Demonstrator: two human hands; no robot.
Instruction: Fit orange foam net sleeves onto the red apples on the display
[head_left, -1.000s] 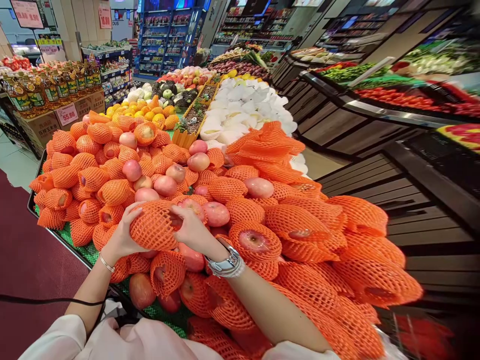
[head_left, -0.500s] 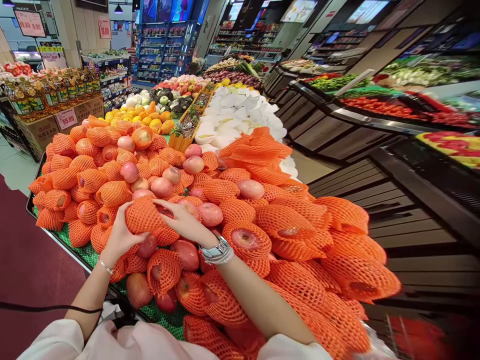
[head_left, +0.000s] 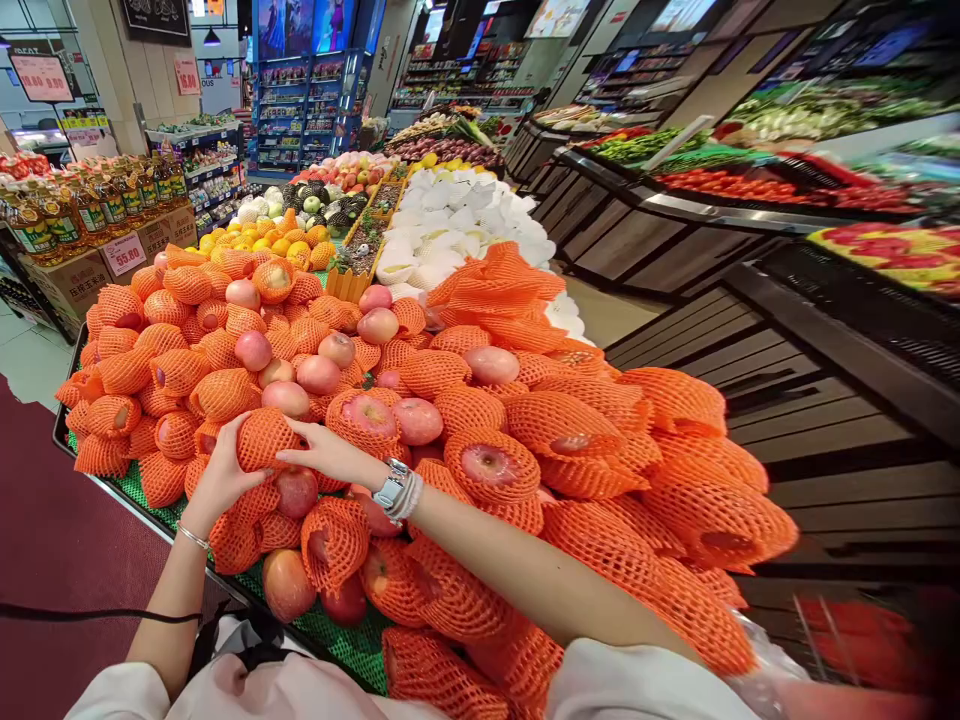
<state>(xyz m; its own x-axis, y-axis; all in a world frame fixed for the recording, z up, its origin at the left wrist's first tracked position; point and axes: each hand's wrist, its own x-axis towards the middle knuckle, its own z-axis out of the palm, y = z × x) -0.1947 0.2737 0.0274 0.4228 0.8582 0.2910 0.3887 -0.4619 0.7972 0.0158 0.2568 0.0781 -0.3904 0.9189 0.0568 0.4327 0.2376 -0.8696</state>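
Note:
An apple in an orange foam net (head_left: 264, 440) is held between my two hands, over the near left part of the apple pile. My left hand (head_left: 223, 474) curls round its left side, thumb below. From the right, my right hand (head_left: 328, 452) presses its fingertips against the net. The net covers the side of the fruit that I see. Just under my hands lies a bare red apple (head_left: 297, 492). A netted apple with its red end showing (head_left: 366, 412) sits beyond my right wrist.
Loose orange foam nets (head_left: 499, 300) lie heaped at the pile's back. White-wrapped fruit (head_left: 442, 215) and oranges (head_left: 259, 238) are farther off. Oil bottles (head_left: 90, 210) stand at left, vegetable bins (head_left: 720, 215) at right. Green matting (head_left: 345, 645) lines the stand's front edge.
Both hands have moved slightly left and down with the netted apple. My right fingers, earlier spread at the net's end, now rest against its side. The view has shifted a little.

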